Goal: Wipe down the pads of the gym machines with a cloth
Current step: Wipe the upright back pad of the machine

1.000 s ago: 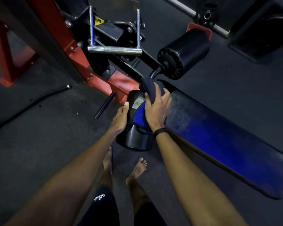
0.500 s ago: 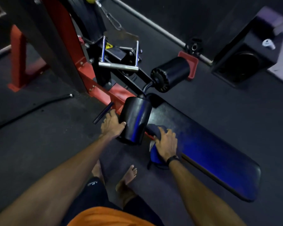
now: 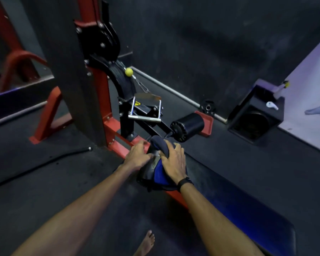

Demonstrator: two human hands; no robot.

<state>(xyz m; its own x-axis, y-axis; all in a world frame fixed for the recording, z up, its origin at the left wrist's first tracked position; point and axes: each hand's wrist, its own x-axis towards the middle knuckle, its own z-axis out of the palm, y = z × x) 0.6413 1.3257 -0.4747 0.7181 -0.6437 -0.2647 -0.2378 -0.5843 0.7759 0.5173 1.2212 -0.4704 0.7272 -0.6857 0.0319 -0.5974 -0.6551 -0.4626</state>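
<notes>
While we look down from head height, the red machine frame (image 3: 107, 100) rises at ten o'clock, its top cut off by the upper edge. Just right of it hangs a chrome cable handle (image 3: 144, 118) at twelve o'clock from our hands, with a small yellow ball (image 3: 129, 71) above it.

Our left hand (image 3: 137, 157) sits at the near roller pad's nine o'clock side, fingers bent against the pad's left flank; motion blur hides whether they truly grip it, so we cannot tell. The roller pad (image 3: 146, 172) itself is mostly covered: only a dark strip of it shows between our hands, and its long axis appears to run from about seven o'clock up toward one o'clock.

Our right hand (image 3: 174, 161) lies flat, fingers spread and fairly straight, pressing the blue cloth (image 3: 160, 174) onto the top of that pad. The cloth drapes over the pad, its dark upper fold bunched at twelve o'clock beyond our fingertips, its lower edge hanging at six o'clock by our black wristband (image 3: 185, 182).

At two o'clock, a second roller pad (image 3: 189, 125) lies apart, ribbed end facing us, pointing toward two o'clock. The long bench pad (image 3: 248, 209) stretches away toward five o'clock, its far end partly hidden by our right forearm. A bare foot (image 3: 146, 242) is cut off by the bottom edge.
</notes>
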